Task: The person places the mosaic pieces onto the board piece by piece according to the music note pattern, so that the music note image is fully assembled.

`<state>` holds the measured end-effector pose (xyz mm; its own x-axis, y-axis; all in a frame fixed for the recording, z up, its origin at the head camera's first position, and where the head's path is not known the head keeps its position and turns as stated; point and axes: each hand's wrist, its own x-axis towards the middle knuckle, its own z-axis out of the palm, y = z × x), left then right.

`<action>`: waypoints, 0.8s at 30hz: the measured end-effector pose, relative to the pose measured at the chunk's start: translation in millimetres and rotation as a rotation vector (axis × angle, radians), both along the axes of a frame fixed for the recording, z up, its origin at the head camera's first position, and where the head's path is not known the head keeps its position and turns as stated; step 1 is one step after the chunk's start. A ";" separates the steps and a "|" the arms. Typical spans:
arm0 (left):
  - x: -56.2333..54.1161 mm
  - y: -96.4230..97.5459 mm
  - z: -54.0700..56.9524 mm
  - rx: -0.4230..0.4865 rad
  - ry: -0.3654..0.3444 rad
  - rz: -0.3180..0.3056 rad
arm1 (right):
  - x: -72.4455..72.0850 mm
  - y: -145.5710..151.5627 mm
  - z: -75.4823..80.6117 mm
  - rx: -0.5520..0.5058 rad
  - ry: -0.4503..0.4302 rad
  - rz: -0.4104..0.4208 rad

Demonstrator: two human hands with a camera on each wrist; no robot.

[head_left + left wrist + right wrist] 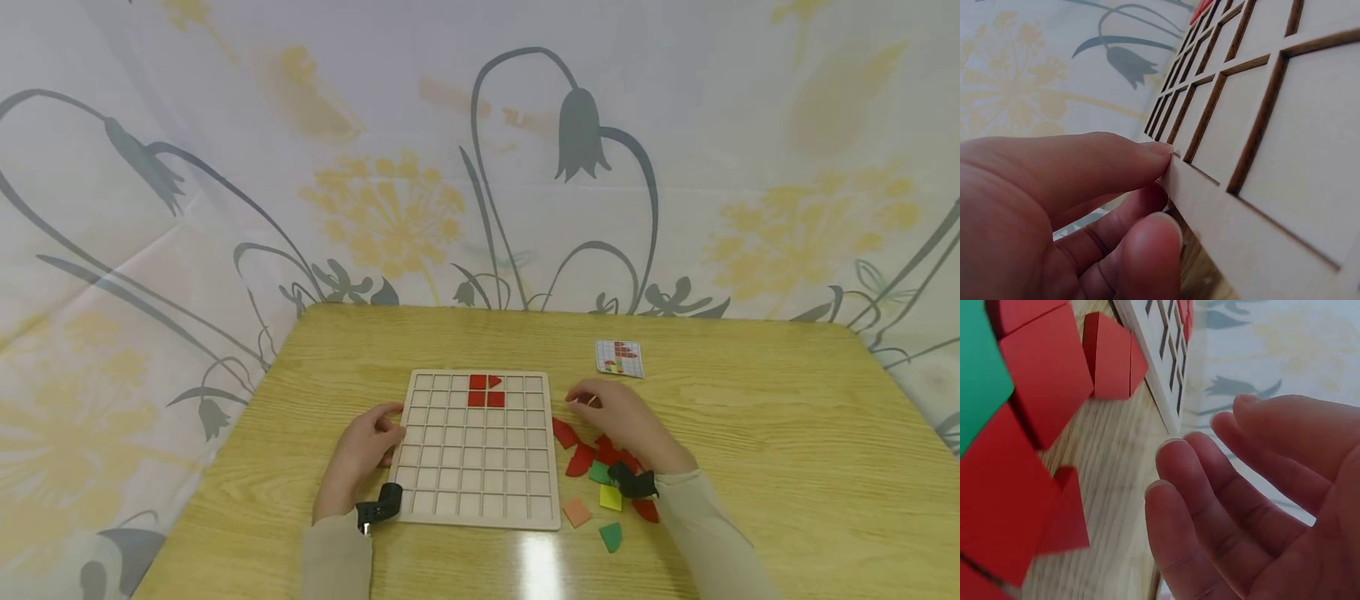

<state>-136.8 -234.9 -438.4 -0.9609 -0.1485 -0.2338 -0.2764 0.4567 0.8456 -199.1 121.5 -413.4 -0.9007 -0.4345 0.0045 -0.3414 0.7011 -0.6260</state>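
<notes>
A pale wooden grid board [450, 479] lies flat on the table. In its upper rows sit several red pieces, including squares [477, 399] and a small triangle [495, 382]. At the board's left edge is my left hand [363, 442]; in the left wrist view a fingertip [1159, 150] touches the rim while the other fingers bend loosely below it. My right hand [618, 417] hovers just right of the board with fingers relaxed and bent, holding nothing. Beneath and beside it lie loose red pieces [580, 460], which fill the left of the right wrist view.
Nearer the front, right of the board, lie green pieces [611, 537], a yellow square [611, 497] and an orange square [577, 512]. A small printed card [619, 358] with a coloured grid pattern lies behind the right hand. A flower-patterned cloth [420, 125] hangs behind the wooden table [810, 433].
</notes>
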 end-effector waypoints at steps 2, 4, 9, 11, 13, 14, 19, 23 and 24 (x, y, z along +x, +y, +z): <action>-0.4 0.2 0.2 -0.007 0.001 -0.001 | 2.2 4.5 0.3 -0.003 -0.007 -0.004; -0.7 0.2 0.2 -0.014 0.003 -0.004 | 4.7 7.9 1.3 -0.002 -0.014 -0.009; -0.9 -0.5 -0.1 -0.027 -0.005 -0.006 | 10.4 14.5 1.0 -0.010 -0.040 -0.029; -0.9 -0.8 -0.3 -0.030 -0.009 -0.008 | 12.4 17.7 -0.6 -0.010 -0.032 -0.029; -1.0 -0.8 -0.5 -0.027 -0.011 -0.008 | 13.9 20.9 -2.0 -0.003 -0.027 -0.029; -0.9 -0.8 -0.4 -0.024 -0.011 -0.008 | 14.3 22.3 -2.4 0.002 -0.028 -0.035; -0.5 -0.5 0.4 -0.025 -0.010 -0.010 | 13.3 30.3 -5.0 0.028 -0.039 -0.045; -0.4 -0.5 0.7 -0.030 -0.008 -0.011 | 12.5 36.2 -5.9 0.032 -0.048 -0.026; -0.5 -0.5 0.7 -0.030 -0.008 -0.011 | 12.7 37.5 -5.9 0.029 -0.055 -0.018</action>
